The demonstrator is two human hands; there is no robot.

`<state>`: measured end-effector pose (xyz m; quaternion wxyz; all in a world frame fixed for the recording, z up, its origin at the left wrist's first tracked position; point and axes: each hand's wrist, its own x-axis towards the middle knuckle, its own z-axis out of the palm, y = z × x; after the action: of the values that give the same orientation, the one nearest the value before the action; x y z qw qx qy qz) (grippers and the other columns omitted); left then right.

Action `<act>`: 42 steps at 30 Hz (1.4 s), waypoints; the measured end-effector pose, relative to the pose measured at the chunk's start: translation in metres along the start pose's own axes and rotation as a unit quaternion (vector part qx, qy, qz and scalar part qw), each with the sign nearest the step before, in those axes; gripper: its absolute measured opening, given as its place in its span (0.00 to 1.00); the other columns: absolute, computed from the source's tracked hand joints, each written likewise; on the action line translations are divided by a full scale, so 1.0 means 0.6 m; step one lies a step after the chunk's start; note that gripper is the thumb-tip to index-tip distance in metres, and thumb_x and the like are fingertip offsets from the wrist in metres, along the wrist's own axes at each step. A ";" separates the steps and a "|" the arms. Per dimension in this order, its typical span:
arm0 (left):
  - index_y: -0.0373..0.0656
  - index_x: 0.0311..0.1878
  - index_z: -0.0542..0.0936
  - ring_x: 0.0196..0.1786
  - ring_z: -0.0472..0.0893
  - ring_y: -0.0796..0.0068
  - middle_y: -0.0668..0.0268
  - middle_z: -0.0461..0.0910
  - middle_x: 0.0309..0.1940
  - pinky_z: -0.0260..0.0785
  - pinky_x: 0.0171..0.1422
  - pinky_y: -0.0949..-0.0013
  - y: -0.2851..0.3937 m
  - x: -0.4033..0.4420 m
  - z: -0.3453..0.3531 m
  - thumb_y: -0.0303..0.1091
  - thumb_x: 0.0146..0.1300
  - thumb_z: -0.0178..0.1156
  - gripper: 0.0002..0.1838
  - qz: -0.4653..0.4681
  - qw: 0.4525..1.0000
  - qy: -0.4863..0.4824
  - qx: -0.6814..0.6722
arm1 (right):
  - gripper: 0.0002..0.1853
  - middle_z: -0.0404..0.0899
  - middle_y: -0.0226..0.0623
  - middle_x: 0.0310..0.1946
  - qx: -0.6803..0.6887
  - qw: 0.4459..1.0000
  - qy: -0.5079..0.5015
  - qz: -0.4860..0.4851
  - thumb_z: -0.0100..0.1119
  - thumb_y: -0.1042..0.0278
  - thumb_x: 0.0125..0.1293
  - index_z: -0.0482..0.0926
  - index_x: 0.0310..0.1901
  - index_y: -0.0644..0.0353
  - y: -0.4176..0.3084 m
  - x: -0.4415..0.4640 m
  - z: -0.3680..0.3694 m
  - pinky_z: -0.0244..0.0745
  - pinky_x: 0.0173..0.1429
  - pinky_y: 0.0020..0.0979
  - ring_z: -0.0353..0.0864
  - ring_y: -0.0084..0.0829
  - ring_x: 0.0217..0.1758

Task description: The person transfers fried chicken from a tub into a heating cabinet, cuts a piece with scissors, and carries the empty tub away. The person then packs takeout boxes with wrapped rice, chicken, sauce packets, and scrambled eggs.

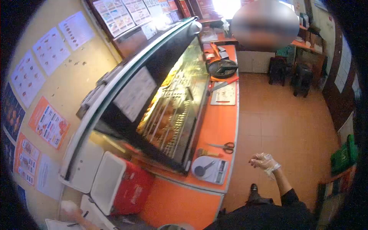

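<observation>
My right hand (264, 163), in a clear plastic glove, hangs over the floor to the right of the orange counter. Its fingers are loosely bent and apart, with nothing seen in them. My left hand (71, 209) is at the lower left, near a white open lid (109, 184) beside a red cooler box (132, 188). Blur hides its fingers. On the counter nearest my right hand are scissors (226, 147) and a digital scale (218, 174) with a black spoon (206, 167) on it.
A lit glass display case (168, 115) with food on racks stands along the orange counter (218, 126). Farther back lie a white cutting board (223, 94), a red-handled knife (226, 83) and a black pan (222, 68). Another person (264, 25) is at the back. A green crate (344, 155) stands right.
</observation>
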<state>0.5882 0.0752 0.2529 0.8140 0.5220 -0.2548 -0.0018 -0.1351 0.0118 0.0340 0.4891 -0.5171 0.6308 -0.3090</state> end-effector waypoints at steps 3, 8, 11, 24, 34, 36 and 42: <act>0.45 0.46 0.77 0.49 0.78 0.59 0.58 0.79 0.45 0.73 0.51 0.57 0.071 -0.113 0.057 0.47 0.56 0.56 0.19 -0.013 0.993 -0.017 -0.117 | 0.14 0.81 0.36 0.32 0.049 0.999 0.019 -0.005 0.55 0.62 0.68 0.81 0.42 0.67 0.047 0.020 -0.093 0.77 0.40 0.28 0.79 0.24 0.35; 0.45 0.42 0.79 0.47 0.79 0.60 0.60 0.80 0.43 0.75 0.48 0.56 0.068 -0.363 0.134 0.51 0.55 0.56 0.20 -0.160 0.947 -0.082 -0.266 | 0.16 0.81 0.39 0.37 0.105 0.993 0.043 -0.009 0.56 0.61 0.67 0.79 0.44 0.68 0.103 0.058 -0.272 0.76 0.44 0.29 0.79 0.26 0.38; 0.47 0.44 0.79 0.43 0.81 0.53 0.59 0.81 0.41 0.78 0.44 0.51 -0.006 -0.586 0.184 0.51 0.47 0.62 0.24 -0.352 0.911 -0.014 -0.216 | 0.17 0.81 0.40 0.39 0.103 0.995 0.018 -0.004 0.56 0.59 0.68 0.80 0.45 0.67 0.111 0.097 -0.353 0.76 0.47 0.30 0.79 0.28 0.41; 0.36 0.58 0.67 0.51 0.78 0.55 0.52 0.75 0.50 0.75 0.54 0.54 -0.369 -1.151 0.880 0.38 0.58 0.62 0.28 -0.648 0.641 -0.387 -0.139 | 0.40 0.76 0.45 0.55 -0.261 0.919 -0.153 -0.252 0.59 0.36 0.58 0.66 0.64 0.56 -0.060 0.477 -0.478 0.73 0.57 0.38 0.78 0.43 0.54; 0.49 0.60 0.62 0.51 0.75 0.67 0.62 0.70 0.51 0.77 0.44 0.66 -0.328 -1.369 1.480 0.35 0.56 0.69 0.32 -0.568 0.623 -0.536 -0.054 | 0.38 0.80 0.48 0.39 -0.342 0.905 0.186 -0.171 0.68 0.36 0.44 0.76 0.52 0.58 -0.058 0.767 -0.828 0.76 0.46 0.41 0.81 0.46 0.42; 0.51 0.60 0.62 0.52 0.75 0.67 0.64 0.70 0.52 0.76 0.46 0.65 -0.336 -1.412 1.560 0.41 0.59 0.66 0.30 -0.555 0.624 -0.549 -0.041 | 0.39 0.80 0.48 0.42 -0.393 0.893 0.199 -0.095 0.70 0.39 0.43 0.74 0.53 0.58 -0.071 0.823 -0.882 0.76 0.47 0.39 0.81 0.45 0.44; 0.54 0.58 0.67 0.53 0.75 0.70 0.70 0.73 0.51 0.71 0.51 0.61 -0.403 -1.477 1.776 0.62 0.65 0.45 0.27 -0.649 0.578 -0.484 -0.099 | 0.38 0.82 0.48 0.34 -0.404 0.895 0.143 -0.125 0.62 0.29 0.46 0.79 0.44 0.59 -0.061 1.050 -1.053 0.76 0.41 0.43 0.82 0.47 0.37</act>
<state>-0.5634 -0.7011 0.0280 0.3975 0.3860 -0.2024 -0.8075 -0.7059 -0.6730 0.0883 0.0998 -0.6950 0.6947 -0.1563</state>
